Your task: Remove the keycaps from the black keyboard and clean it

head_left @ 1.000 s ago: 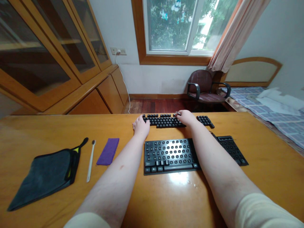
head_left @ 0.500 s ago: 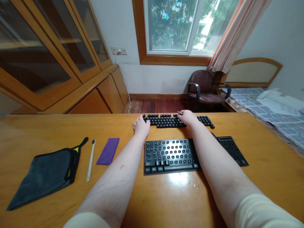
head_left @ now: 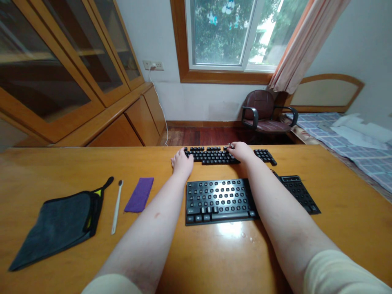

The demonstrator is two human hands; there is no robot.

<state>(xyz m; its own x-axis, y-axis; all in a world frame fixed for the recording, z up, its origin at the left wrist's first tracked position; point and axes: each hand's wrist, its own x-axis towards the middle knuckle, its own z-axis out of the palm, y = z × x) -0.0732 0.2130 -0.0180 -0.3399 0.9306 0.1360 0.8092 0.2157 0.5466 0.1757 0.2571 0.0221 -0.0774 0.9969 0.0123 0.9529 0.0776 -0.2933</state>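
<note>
Rows of loose black keycaps lie along the far edge of the desk. My left hand rests at their left end, thumb and fingers apart, touching or right beside the end caps. Over the right part of the rows, my right hand is closed on a small shiny metal tool; its exact kind is too small to make out. Nearer to me lies a black keyboard, mostly bare of its caps, with a few left in the lower rows. My right forearm hides part of it.
Left on the wooden desk are a dark grey cloth with black edging, a white toothbrush and a purple cloth. A number-pad group of keycaps lies far right. Beyond the desk stands an armchair.
My right hand has shifted very slightly left along the keycaps with the metal tool. My left hand and the things on the desk stay as they were.
</note>
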